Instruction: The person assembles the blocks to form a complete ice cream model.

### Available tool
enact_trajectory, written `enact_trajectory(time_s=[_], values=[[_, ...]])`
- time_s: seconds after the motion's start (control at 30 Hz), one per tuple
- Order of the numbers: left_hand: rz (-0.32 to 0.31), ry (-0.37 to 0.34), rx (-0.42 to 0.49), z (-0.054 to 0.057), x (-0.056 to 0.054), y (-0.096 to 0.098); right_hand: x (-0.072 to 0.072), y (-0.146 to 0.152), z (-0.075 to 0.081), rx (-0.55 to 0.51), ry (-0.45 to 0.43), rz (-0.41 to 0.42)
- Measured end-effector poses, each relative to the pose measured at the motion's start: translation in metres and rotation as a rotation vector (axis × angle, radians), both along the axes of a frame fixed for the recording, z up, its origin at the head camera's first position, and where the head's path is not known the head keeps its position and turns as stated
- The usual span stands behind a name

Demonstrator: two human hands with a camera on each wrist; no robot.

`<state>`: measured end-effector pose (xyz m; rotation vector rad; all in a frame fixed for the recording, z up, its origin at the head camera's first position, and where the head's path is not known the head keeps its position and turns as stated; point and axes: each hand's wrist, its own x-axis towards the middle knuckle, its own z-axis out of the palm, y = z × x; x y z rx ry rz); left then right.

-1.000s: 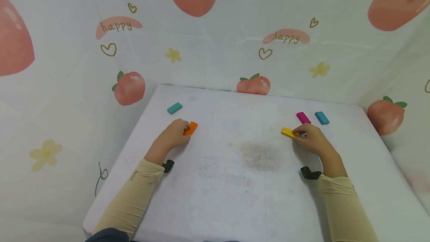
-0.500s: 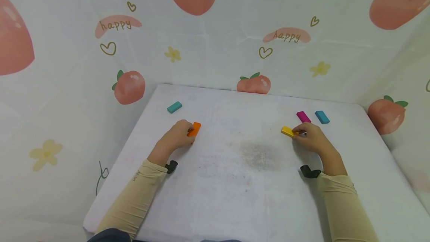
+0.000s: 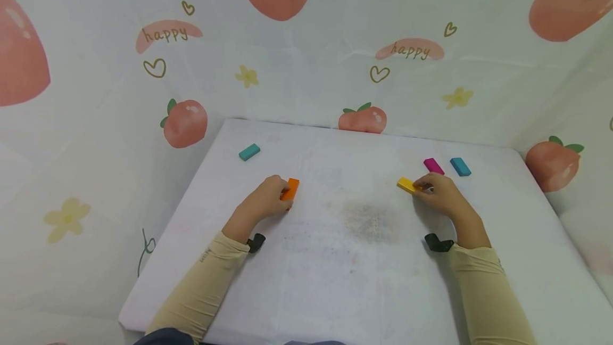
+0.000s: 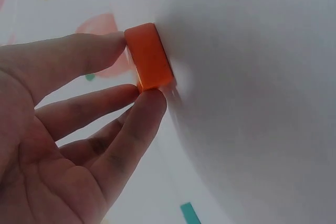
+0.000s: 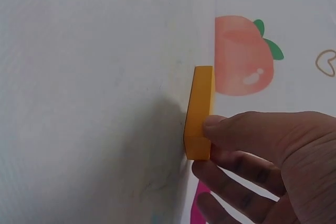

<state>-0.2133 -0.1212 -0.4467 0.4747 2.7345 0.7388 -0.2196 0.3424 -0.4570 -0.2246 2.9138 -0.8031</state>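
On the left of the white table, my left hand pinches an orange rectangular block between thumb and fingertips. In the left wrist view, the thumb sits at one end of that orange block and the fingers at the other. Across the table, my right hand grips a yellow block by its right end. The right wrist view has the thumb on the near end of this yellow block, with its long side leading away and the underside close over the tabletop.
Behind the right hand lie a magenta block and a blue block. A teal block rests at the back left of the table. A peach-patterned cloth hangs behind the table's far edge.
My left hand has moved right and slightly nearer with the orange block. The right hand and yellow block have shifted a little to the left. The other blocks stay put.
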Motion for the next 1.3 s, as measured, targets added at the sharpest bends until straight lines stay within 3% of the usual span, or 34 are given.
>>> enact_trajectory(time_s=[0.73, 1.3], values=[[-0.103, 0.011, 0.021, -0.003, 0.009, 0.039, -0.006, -0.022, 0.0, -0.052, -0.005, 0.039], [-0.236, 0.071, -0.022, -0.002, 0.022, 0.07, -0.014, -0.037, -0.002, -0.049, 0.004, 0.078]])
